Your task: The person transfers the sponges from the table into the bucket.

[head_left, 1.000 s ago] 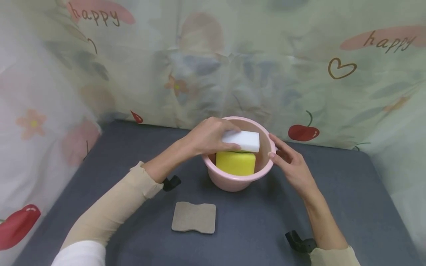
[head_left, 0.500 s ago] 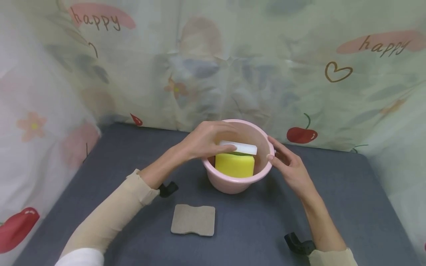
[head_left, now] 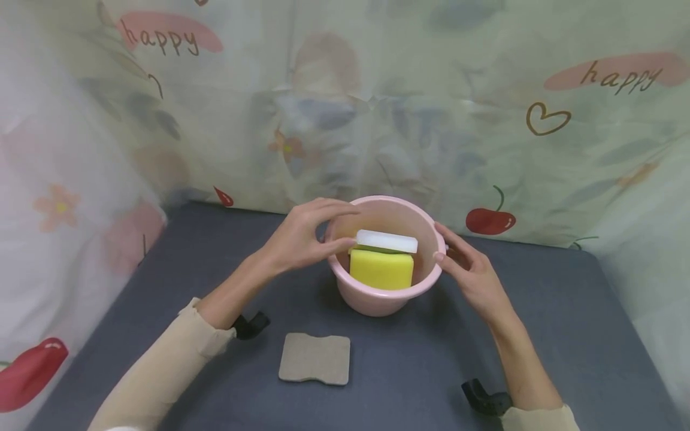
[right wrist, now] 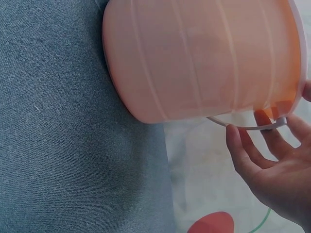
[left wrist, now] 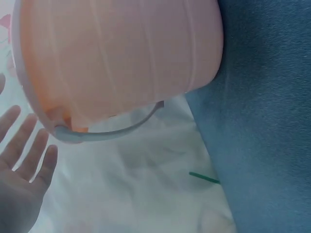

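Note:
A pink bucket (head_left: 372, 304) stands upright on the dark table. In it a yellow sponge (head_left: 381, 270) sits nearest me, with a white sponge block (head_left: 387, 241) behind it and a green strip showing between them. My left hand (head_left: 307, 233) is at the bucket's left rim, fingers extended and holding nothing; the left wrist view shows its fingers spread beside the rim and the bucket's handle (left wrist: 112, 135). With thumb and fingers, my right hand (head_left: 474, 272) grips the right rim. Its fingers (right wrist: 239, 153) reach round the hanging handle in the right wrist view.
A flat beige piece (head_left: 315, 358) with notched long sides lies on the table (head_left: 409, 383) in front of the bucket. Printed curtains (head_left: 372, 143) hang close behind the bucket and on both sides. Each wrist wears a black camera mount (head_left: 485, 399).
My left hand has lowered the white sponge block into the bucket behind the yellow sponge, let go of it and drawn back left. My right hand stays at the rim.

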`<state>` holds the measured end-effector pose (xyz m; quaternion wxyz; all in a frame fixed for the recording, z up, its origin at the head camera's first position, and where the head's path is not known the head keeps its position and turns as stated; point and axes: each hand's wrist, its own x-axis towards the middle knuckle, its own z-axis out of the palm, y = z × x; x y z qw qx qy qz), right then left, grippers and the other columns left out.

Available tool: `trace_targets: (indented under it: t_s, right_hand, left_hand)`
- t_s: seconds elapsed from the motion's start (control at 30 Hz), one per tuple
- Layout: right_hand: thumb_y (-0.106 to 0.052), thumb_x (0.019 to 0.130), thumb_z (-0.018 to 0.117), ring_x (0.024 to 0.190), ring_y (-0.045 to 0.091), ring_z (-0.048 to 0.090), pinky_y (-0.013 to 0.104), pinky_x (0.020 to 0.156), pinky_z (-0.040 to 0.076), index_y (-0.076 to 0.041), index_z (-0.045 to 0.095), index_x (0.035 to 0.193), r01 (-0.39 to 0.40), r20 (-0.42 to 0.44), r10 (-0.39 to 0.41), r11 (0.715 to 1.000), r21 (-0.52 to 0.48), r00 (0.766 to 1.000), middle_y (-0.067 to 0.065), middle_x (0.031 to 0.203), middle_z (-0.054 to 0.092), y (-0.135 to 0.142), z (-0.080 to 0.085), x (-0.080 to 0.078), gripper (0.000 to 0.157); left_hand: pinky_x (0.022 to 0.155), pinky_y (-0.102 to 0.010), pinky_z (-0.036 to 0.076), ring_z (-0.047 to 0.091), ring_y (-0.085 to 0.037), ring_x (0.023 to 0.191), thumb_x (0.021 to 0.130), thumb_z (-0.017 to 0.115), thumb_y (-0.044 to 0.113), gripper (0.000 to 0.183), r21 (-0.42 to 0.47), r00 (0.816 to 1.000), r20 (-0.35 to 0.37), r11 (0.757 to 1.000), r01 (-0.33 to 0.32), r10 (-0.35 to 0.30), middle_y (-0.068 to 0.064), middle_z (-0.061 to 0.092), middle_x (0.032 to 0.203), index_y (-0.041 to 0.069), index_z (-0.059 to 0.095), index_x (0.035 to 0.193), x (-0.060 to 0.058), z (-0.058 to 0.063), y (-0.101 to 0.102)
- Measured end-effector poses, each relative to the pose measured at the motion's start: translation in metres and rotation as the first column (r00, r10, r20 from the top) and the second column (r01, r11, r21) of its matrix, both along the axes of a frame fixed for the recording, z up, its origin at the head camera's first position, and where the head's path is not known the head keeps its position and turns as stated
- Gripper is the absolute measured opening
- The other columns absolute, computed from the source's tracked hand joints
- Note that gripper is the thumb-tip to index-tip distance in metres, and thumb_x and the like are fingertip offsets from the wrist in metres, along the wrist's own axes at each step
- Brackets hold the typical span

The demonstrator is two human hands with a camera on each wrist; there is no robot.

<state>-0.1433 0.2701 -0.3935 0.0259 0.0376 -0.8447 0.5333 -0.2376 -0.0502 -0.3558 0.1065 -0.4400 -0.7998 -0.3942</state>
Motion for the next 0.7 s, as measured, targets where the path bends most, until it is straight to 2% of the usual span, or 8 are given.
trace_targets:
  t_s: [0.03, 0.2, 0.43, 0.7]
  right_hand:
    - [-0.028, 0.100, 0.062, 0.134, 0.025, 0.045, 0.030, 0.100, 0.046, -0.033, 0.039, 0.153, 0.001, 0.004, -0.001, 1.000, -0.001, 1.000, -0.005, 0.154, 0.041, 0.000, 0.000, 0.000, 0.058]
    - [-0.030, 0.100, 0.061, 0.135, 0.024, 0.045, 0.040, 0.103, 0.044, -0.035, 0.038, 0.153, 0.003, 0.018, -0.003, 1.000, -0.004, 1.000, -0.005, 0.155, 0.039, -0.001, 0.001, 0.000, 0.058]
    - [-0.025, 0.102, 0.058, 0.136, 0.029, 0.043, 0.021, 0.099, 0.043, -0.033, 0.037, 0.154, -0.016, -0.004, 0.015, 1.000, -0.013, 1.000, -0.001, 0.156, 0.038, -0.001, -0.003, 0.003, 0.057]
    - [-0.026, 0.102, 0.058, 0.137, 0.029, 0.043, 0.022, 0.100, 0.043, -0.034, 0.037, 0.154, -0.022, -0.010, 0.021, 0.999, -0.030, 1.000, -0.002, 0.156, 0.038, -0.001, -0.001, 0.001, 0.057]
  left_hand:
    - [0.094, -0.038, 0.050, 0.056, -0.014, 0.121, 0.082, 0.083, 0.029, 0.050, 0.006, 1.000, -0.005, 1.000, -0.005, 0.005, 0.005, 0.064, 0.128, 0.018, 0.068, 0.129, 0.002, -0.001, -0.003]
    - [0.099, -0.039, 0.049, 0.055, -0.015, 0.123, 0.083, 0.083, 0.030, 0.051, 0.015, 0.999, -0.018, 1.000, -0.028, 0.028, 0.003, 0.062, 0.130, 0.017, 0.067, 0.129, 0.011, -0.003, -0.014]
    - [0.099, -0.040, 0.049, 0.056, -0.016, 0.122, 0.082, 0.084, 0.028, 0.051, -0.016, 0.998, 0.000, 0.997, -0.069, 0.069, 0.003, 0.061, 0.130, 0.018, 0.067, 0.129, 0.026, -0.008, -0.035]
    - [0.100, -0.038, 0.048, 0.054, -0.014, 0.124, 0.081, 0.084, 0.028, 0.055, -0.004, 0.996, 0.029, 0.997, -0.081, 0.081, 0.005, 0.058, 0.134, 0.019, 0.065, 0.132, 0.042, -0.016, -0.051]
